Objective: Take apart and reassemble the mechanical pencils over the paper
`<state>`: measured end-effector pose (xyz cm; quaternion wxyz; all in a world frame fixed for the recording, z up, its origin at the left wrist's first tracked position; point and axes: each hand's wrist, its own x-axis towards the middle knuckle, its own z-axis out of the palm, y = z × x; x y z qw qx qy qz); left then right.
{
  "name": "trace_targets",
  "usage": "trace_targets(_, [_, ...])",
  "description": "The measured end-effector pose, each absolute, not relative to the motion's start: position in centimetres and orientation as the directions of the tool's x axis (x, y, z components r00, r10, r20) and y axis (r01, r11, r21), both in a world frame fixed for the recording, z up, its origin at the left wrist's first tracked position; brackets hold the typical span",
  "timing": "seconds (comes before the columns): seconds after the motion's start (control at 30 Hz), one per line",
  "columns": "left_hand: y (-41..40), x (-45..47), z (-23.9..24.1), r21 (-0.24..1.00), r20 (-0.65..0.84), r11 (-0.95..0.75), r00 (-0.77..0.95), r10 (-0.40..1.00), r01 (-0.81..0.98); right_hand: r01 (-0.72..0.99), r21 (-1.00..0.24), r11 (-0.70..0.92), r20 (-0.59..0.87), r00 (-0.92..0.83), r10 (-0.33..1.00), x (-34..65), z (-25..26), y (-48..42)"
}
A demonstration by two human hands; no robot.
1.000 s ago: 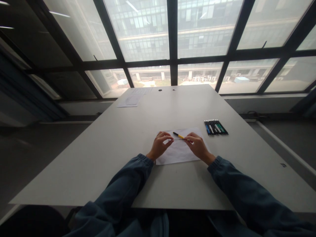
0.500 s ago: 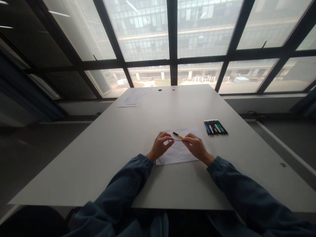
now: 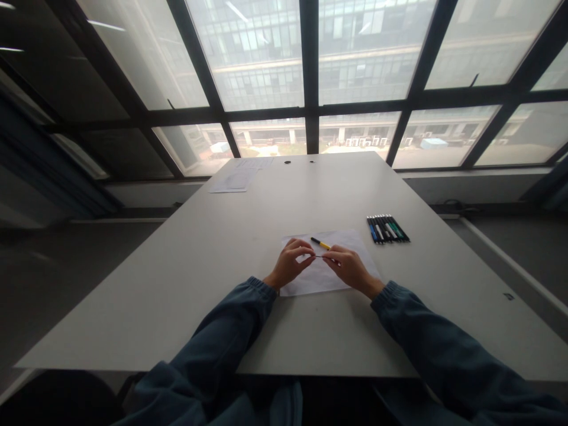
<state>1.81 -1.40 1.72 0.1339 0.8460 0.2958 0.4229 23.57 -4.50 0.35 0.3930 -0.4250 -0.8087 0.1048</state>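
Between my two hands stretches a thin dark rod (image 3: 319, 256) that looks like a pen refill. My left hand (image 3: 289, 264) pinches its left end between thumb and fingertips. Closed round the right part of the rod is my right hand (image 3: 351, 270), its fingers hiding that end. Both hands are over a white sheet of paper (image 3: 322, 283). Just beyond my fingers, a yellow pen part with a black end (image 3: 319, 242) lies on the sheet, partly covered by my right hand.
A row of several pens (image 3: 387, 229), mostly black with blue, white and green parts, lies right of the sheet. Printed papers (image 3: 234, 179) rest at the far left of the white table (image 3: 177, 290). Large windows (image 3: 261, 59) stand behind the far edge.
My right hand has slid slightly left along the rod, so the bare stretch between my fingertips is shorter. My left hand has barely moved.
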Motion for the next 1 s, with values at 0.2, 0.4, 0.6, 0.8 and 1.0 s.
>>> trace_targets(0.2, [-1.3,1.8,1.7,0.473,0.632,-0.792,0.479,0.61,0.385,0.585,-0.51,0.631,0.545,-0.347,0.763,23.5,0.3,-4.5])
trace_targets(0.4, [-1.3,1.8,1.7,0.487,0.628,-0.779,0.462,0.626,0.394,0.58,-0.52,0.626,0.543,-0.341,0.767,23.4,0.4,-4.6])
trace_targets(0.6, [-0.3,1.0,1.1,0.596,0.592,-0.606,0.221,0.775,0.528,0.612,-0.547,0.572,0.56,-0.24,0.793,23.6,0.3,-4.3])
trace_targets(0.8, [1.0,0.2,-0.8,0.548,0.47,-0.52,0.273,0.839,0.655,0.629,-0.576,0.522,0.58,-0.135,0.803,23.9,0.4,-4.2])
trace_targets(1.0, [1.0,0.4,-1.5,0.516,0.465,-0.577,0.359,0.809,0.633,0.627,-0.578,0.523,0.574,-0.143,0.806,23.9,0.2,-4.1])
